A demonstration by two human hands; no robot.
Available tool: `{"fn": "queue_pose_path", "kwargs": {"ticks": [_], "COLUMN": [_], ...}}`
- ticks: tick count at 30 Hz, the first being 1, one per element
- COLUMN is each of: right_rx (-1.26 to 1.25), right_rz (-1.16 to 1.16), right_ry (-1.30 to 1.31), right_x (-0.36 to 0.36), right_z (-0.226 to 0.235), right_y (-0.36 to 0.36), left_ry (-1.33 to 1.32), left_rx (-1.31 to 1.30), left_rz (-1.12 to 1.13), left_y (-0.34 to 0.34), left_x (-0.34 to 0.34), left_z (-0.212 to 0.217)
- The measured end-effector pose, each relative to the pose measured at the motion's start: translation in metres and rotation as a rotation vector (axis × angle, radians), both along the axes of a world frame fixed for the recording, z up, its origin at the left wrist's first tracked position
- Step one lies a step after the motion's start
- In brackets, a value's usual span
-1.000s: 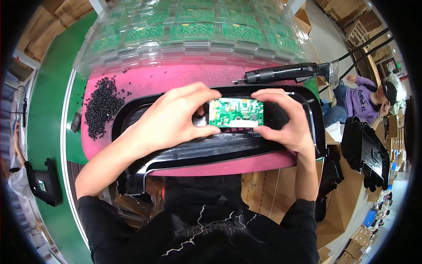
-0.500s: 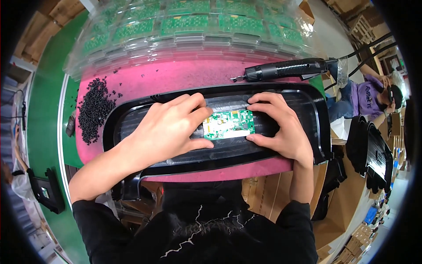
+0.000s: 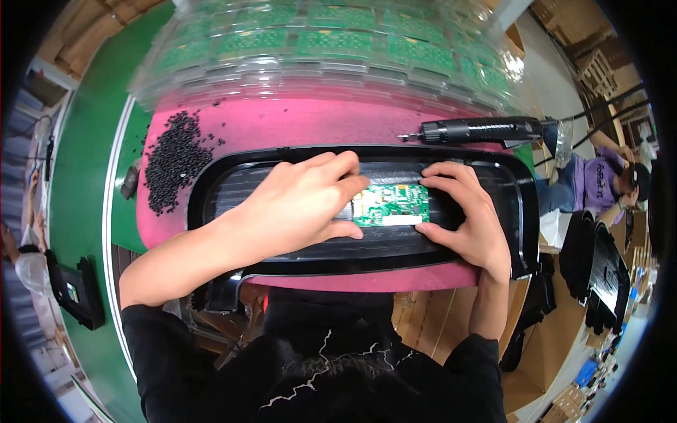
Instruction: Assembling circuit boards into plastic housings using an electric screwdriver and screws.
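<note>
A green circuit board [image 3: 392, 203] with gold contacts and a white strip along its near edge lies inside a long black plastic shell [image 3: 296, 264]. My left hand [image 3: 303, 201] grips the board's left end, fingers at the far corner and thumb at the near one. At the opposite end, my right hand [image 3: 469, 215] holds the board the same way, its thumb by the near right corner. The board looks level, low over the shell's floor; whether it is fully seated there I cannot tell.
A black electric screwdriver [image 3: 486, 131] lies behind the shell, its cable running right. Small black screws [image 3: 176, 158] are heaped on the pink mat [image 3: 261, 120] at left. Clear trays of green boards [image 3: 331, 42] stand at the back. A person [image 3: 599, 173] sits far right.
The whole view has shifted, so the shell, board and both hands appear a little farther right. Both hands keep their grip on the board's ends.
</note>
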State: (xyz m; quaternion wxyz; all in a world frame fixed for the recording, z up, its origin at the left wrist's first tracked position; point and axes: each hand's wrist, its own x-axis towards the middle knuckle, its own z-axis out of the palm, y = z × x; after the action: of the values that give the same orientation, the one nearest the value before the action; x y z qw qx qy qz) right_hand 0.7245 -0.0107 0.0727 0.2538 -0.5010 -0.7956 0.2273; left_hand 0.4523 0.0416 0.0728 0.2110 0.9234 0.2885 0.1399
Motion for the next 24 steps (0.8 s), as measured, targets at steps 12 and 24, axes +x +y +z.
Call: {"fn": "queue_pose_path", "kwargs": {"ticks": [12, 24], "right_rx": [0.009, -0.127], "right_rz": [-0.378, -0.708], "right_ry": [0.107, 0.207], "right_x": [0.021, 0.098], "right_z": [0.023, 0.044], "right_y": [-0.018, 0.064], "left_ry": [-0.115, 0.05], "left_rx": [0.325, 0.15], "left_rz": [0.321, 0.318], "left_y": [0.003, 0.062], "left_x": [-0.066, -0.133], "left_z": [0.039, -0.023]}}
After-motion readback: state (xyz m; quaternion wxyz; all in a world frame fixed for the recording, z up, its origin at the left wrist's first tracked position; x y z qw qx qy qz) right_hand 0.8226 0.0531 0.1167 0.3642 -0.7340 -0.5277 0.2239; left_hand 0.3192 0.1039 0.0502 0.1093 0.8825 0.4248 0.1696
